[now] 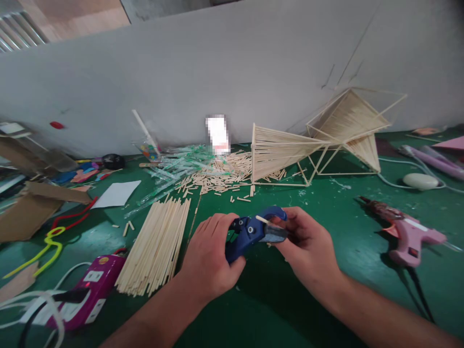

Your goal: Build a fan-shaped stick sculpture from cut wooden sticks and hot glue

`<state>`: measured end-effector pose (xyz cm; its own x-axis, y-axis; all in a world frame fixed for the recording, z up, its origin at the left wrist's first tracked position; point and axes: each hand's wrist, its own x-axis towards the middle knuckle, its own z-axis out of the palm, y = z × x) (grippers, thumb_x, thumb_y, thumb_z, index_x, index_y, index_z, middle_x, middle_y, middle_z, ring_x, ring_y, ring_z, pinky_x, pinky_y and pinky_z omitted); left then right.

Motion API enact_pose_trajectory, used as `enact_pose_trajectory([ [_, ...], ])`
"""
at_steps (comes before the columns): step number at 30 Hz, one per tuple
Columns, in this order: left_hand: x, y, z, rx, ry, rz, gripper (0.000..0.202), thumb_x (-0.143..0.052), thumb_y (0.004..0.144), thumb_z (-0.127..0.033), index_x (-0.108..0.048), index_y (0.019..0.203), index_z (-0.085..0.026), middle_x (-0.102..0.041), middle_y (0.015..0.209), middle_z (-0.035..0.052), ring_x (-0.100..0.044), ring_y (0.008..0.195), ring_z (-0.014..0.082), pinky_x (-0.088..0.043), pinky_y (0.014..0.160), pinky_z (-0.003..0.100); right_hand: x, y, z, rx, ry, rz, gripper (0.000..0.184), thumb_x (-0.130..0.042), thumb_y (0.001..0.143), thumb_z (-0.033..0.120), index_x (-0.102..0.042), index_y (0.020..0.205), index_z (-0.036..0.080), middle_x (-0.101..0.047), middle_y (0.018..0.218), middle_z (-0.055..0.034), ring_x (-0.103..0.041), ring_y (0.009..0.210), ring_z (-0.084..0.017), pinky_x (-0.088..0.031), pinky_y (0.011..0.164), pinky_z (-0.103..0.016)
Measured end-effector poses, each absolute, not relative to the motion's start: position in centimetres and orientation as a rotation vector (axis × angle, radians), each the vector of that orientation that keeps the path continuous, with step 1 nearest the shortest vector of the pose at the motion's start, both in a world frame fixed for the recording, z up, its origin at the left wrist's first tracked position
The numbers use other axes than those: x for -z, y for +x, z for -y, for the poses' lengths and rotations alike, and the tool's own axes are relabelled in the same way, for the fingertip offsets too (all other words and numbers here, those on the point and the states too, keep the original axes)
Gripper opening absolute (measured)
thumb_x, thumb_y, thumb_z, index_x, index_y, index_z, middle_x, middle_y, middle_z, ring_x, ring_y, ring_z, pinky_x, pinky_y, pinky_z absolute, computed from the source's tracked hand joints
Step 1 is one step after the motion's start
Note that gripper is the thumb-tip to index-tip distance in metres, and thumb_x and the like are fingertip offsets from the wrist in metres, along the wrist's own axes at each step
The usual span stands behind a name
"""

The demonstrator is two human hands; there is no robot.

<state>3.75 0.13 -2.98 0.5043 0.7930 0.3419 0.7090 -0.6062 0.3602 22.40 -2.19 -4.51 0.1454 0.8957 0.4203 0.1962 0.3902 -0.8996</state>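
Observation:
In my left hand (213, 246) is a blue hand cutter (250, 232), gripped by its handles with the jaws pointing right. A short pale wooden stick (262, 220) lies across the jaws. My right hand (304, 237) is closed at the jaw end, thumb and fingers pinching the stick's far part, which they mostly hide. Left of my left hand, a bundle of long wooden sticks (155, 246) lies flat on the green table (275, 309).
Short cut sticks (224, 174) and clear plastic wrappers (181, 166) are heaped near the wall. A twisted stick frame (282, 154) stands back right. A pink glue gun (409, 232) rests at right, with its cord trailing. A magenta power strip (90, 290) with cables sits at left.

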Motion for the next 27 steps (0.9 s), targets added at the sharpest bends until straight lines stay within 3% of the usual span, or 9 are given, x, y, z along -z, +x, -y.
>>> enact_pose_trajectory([
  [5,2.8,4.0,0.3,-0.714,2.550,-1.312,0.054,-0.056,0.064,-0.013,-0.042,0.115,-0.021,-0.056,0.107,0.0086,-0.054,0.098,0.0259,-0.045,0.085,0.045,5.2,22.4,2.6,-0.645,-1.088,1.324,0.015,-0.061,0.075,0.019,-0.047,0.077,0.022,-0.061,0.065,0.0020,-0.057,0.052,-0.010,-0.044,0.042,-0.019],
  [12,2.4,4.2,0.8,-0.776,2.560,-1.295,0.055,-0.056,0.062,-0.013,-0.042,0.115,-0.021,-0.057,0.105,0.0076,-0.054,0.095,0.0243,-0.045,0.084,0.042,5.1,22.5,3.2,-0.469,-1.085,1.392,0.016,-0.059,0.074,0.014,-0.049,0.083,0.023,-0.062,0.066,0.0016,-0.059,0.052,-0.012,-0.044,0.041,-0.020],
  [21,2.8,4.3,1.1,-0.778,2.643,-1.297,0.054,-0.056,0.066,-0.018,-0.040,0.117,-0.019,-0.060,0.099,0.0090,-0.057,0.088,0.0249,-0.048,0.078,0.042,4.9,22.2,3.6,-0.482,-1.095,1.331,0.013,-0.061,0.079,0.017,-0.049,0.083,0.023,-0.062,0.065,0.0009,-0.058,0.052,-0.012,-0.044,0.042,-0.020],
  [27,2.4,4.2,1.4,-0.741,2.693,-1.344,0.038,-0.054,0.072,-0.021,-0.043,0.108,-0.018,-0.062,0.091,0.0080,-0.059,0.080,0.0249,-0.049,0.071,0.039,4.7,21.9,4.0,-0.580,-1.064,1.296,0.016,-0.060,0.081,0.015,-0.046,0.080,0.024,-0.058,0.064,0.0041,-0.052,0.052,-0.009,-0.043,0.045,-0.019],
])
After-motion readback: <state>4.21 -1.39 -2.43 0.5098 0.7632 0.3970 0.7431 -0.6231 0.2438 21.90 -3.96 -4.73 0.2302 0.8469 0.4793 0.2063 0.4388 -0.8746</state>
